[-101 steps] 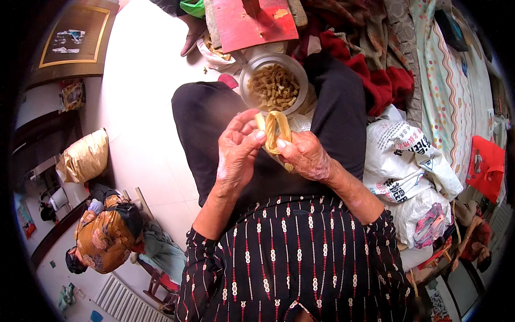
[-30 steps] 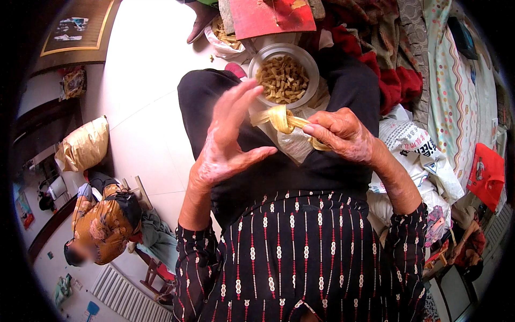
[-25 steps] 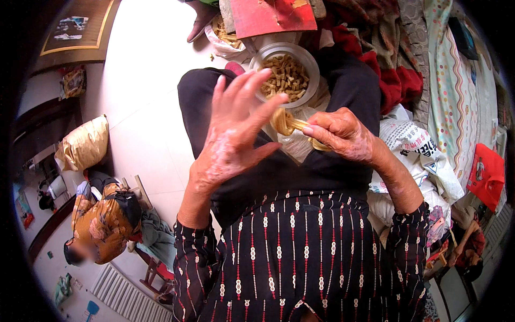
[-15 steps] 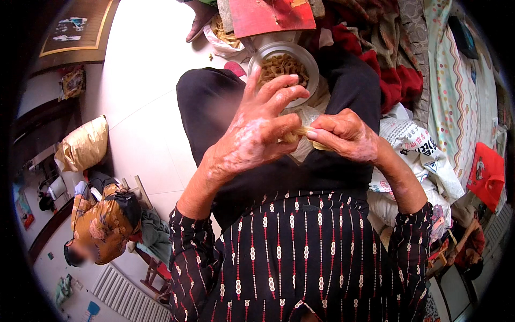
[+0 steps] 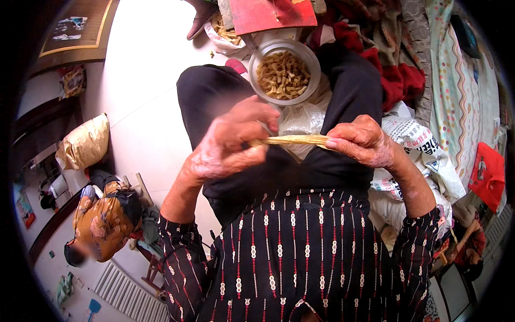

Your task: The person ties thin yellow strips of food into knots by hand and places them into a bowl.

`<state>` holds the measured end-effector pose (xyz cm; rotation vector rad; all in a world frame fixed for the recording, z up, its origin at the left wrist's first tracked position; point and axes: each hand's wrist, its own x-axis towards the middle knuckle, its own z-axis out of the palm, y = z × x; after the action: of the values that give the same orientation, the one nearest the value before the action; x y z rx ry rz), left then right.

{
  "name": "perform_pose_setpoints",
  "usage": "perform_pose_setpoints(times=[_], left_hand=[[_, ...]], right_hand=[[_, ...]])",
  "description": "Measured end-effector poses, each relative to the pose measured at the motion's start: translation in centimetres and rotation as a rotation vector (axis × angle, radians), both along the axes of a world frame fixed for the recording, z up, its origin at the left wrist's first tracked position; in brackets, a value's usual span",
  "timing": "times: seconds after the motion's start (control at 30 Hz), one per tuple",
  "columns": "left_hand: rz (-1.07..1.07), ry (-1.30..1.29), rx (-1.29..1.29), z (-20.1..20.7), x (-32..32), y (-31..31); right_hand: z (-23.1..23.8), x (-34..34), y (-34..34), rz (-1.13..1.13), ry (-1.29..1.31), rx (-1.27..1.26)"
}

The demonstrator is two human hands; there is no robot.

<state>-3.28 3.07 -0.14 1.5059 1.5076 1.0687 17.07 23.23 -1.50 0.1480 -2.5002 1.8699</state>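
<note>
A left hand, blurred, and a right hand pinch a straight yellow strip; pale floor spreads leftward of them; beyond, a round metal bowl holds short tan pieces.

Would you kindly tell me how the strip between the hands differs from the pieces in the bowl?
The strip is long and narrow; the pieces are short. The strip runs straight from the right hand to the left hand, while the pieces lie heaped in the bowl. The strip looks paler, the pieces browner. Both fall in the yellow-brown range.
</note>
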Motion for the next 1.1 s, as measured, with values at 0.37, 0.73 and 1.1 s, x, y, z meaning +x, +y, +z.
perform_pose_setpoints(times=[0.37,0.73,1.1], left_hand=[[0.178,-0.502,-0.496,-0.6,1.5,-2.9],[0.202,-0.256,-0.428,-1.2,2.4,-2.1],[0.241,-0.396,-0.435,-0.9,3.4,-2.1]], right_hand=[[-0.4,-0.8,-0.7,-0.012,-0.037,0.056],[0.0,-0.4,-0.7,-0.035,-0.092,0.066],[-0.1,0.3,-0.9,-0.038,-0.048,0.102]])
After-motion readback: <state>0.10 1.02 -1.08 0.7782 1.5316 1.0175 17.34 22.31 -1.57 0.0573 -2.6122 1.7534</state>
